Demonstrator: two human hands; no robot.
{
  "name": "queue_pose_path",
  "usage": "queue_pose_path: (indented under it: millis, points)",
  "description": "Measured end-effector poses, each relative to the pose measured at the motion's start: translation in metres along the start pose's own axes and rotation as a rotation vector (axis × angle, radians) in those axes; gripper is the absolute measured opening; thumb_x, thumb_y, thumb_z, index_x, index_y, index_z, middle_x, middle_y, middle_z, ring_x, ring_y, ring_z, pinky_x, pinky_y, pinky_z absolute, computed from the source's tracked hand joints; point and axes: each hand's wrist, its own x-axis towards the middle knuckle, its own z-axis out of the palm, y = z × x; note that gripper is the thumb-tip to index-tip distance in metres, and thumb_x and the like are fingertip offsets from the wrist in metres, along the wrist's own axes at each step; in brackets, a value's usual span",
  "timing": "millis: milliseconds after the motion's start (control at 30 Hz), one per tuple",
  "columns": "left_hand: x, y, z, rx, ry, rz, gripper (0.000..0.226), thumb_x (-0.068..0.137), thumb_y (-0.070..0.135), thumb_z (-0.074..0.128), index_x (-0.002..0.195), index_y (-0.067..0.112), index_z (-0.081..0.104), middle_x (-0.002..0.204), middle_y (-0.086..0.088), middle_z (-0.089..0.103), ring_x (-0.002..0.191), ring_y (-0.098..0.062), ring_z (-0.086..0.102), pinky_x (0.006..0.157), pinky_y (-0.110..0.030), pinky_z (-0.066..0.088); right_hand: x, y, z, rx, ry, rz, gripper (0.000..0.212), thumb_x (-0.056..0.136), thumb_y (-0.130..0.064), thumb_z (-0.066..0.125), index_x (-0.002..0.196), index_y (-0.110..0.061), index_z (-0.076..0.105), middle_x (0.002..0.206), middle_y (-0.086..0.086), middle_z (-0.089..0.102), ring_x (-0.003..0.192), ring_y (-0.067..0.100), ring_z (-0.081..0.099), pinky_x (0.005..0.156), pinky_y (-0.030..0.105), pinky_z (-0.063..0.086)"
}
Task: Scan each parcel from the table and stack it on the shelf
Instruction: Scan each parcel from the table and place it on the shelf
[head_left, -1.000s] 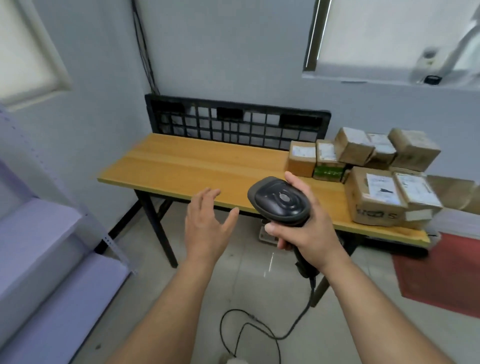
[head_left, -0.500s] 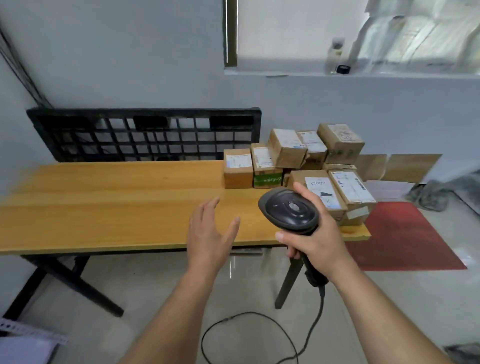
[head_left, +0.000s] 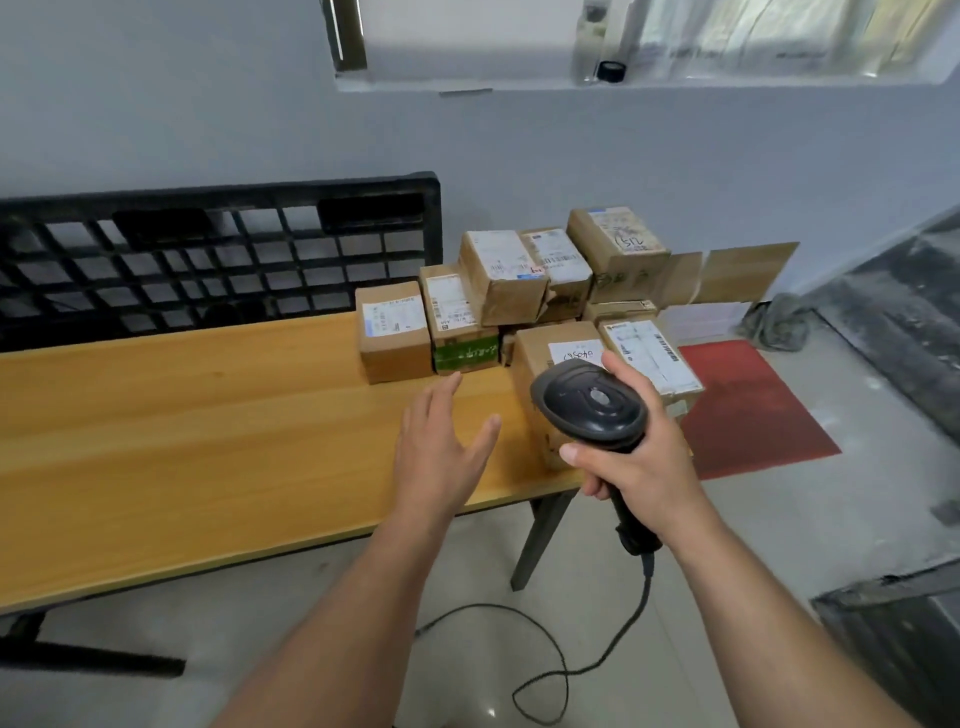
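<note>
The right hand is gripping the black scanner with curled fingers. The left hand is reaching, fingers spread, toward the boxes sitting on the table.

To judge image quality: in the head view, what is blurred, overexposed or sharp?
Head view: the window is overexposed, the bottles on its sill smeared; the far right is blurred; the barcode scanner and the parcels look fairly sharp.

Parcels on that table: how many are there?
8 parcels visible: two side by side at the pile's left, three perched along the top, one wedged beneath them, two at the front by the scanner. More may be hidden.
</note>
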Motion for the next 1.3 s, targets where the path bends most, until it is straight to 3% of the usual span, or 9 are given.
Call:
queue_pose_path:
  millis: [233, 467, 600, 767, 1000, 1133, 1300]
  points:
    - [0.024, 0.02, 0.042, -0.038, -0.106, -0.083, 0.067, 0.092, 0.048, 0.055, 0.149, 0.027, 0.028, 0.152, 0.003, 0.033, 0.136, -0.016, 0.036, 0.109, -0.044, 0.039, 0.025, 0.036, -0.046, 0.003, 0.045, 0.067, 0.09, 0.072, 0.003, 0.08, 0.118, -0.066, 0.046, 0.115, 0.011, 0.065, 0.048, 0.026, 0.06, 0.05, 0.034, 0.051]
    - [0.041, 0.051, 0.089, -0.073, -0.16, -0.218, 0.068, 0.094, 0.047, 0.051, 0.152, 0.025, 0.022, 0.154, -0.001, 0.03, 0.138, -0.019, 0.035, 0.108, -0.047, 0.039, 0.051, 0.064, -0.092, 0.019, -0.025, 0.16, 0.089, 0.071, 0.001, 0.081, 0.115, -0.068, 0.046, 0.116, 0.014, 0.062, 0.05, 0.027, 0.058, 0.049, 0.033, 0.051]
    - [0.053, 0.061, 0.112, -0.197, -0.188, -0.358, 0.067, 0.097, 0.042, 0.049, 0.153, 0.024, 0.016, 0.155, -0.004, 0.028, 0.139, -0.023, 0.033, 0.107, -0.043, 0.038, 0.061, 0.079, -0.107, 0.017, -0.063, 0.192, 0.089, 0.072, 0.005, 0.079, 0.122, -0.06, 0.043, 0.114, 0.004, 0.065, 0.051, 0.026, 0.058, 0.049, 0.033, 0.051]
    - [0.045, 0.064, 0.132, -0.352, -0.201, -0.468, 0.047, 0.099, 0.028, 0.05, 0.143, 0.023, 0.035, 0.138, 0.001, 0.052, 0.118, -0.018, 0.055, 0.095, -0.039, 0.051, 0.061, 0.094, -0.108, 0.031, -0.143, 0.225, 0.088, 0.068, -0.006, 0.082, 0.121, -0.065, 0.043, 0.11, 0.009, 0.067, 0.052, 0.03, 0.063, 0.051, 0.035, 0.051]
    - [0.025, 0.046, 0.11, -0.466, -0.115, -0.616, 0.054, 0.095, 0.016, 0.055, 0.144, 0.023, 0.033, 0.118, 0.002, 0.058, 0.099, -0.017, 0.059, 0.069, -0.025, 0.047, 0.059, 0.09, -0.094, 0.079, -0.303, 0.244, 0.089, 0.065, -0.012, 0.081, 0.126, -0.061, 0.04, 0.115, 0.009, 0.065, 0.051, 0.029, 0.062, 0.049, 0.03, 0.049]
    - [0.009, 0.024, 0.09, -0.581, -0.067, -0.731, 0.036, 0.097, 0.03, 0.052, 0.132, 0.022, 0.05, 0.11, 0.0, 0.068, 0.087, -0.013, 0.066, 0.064, -0.027, 0.051, 0.055, 0.084, -0.074, 0.087, -0.382, 0.245, 0.087, 0.068, -0.007, 0.082, 0.123, -0.062, 0.041, 0.11, 0.014, 0.065, 0.051, 0.028, 0.063, 0.048, 0.028, 0.049]
    - [-0.001, 0.005, 0.071, -0.572, -0.078, -0.676, 0.052, 0.098, 0.047, 0.044, 0.146, 0.031, 0.031, 0.13, -0.001, 0.058, 0.105, -0.016, 0.058, 0.071, -0.028, 0.046, 0.053, 0.081, -0.056, 0.108, -0.386, 0.272, 0.09, 0.066, -0.01, 0.081, 0.131, -0.054, 0.038, 0.107, 0.016, 0.065, 0.05, 0.028, 0.063, 0.045, 0.028, 0.047]
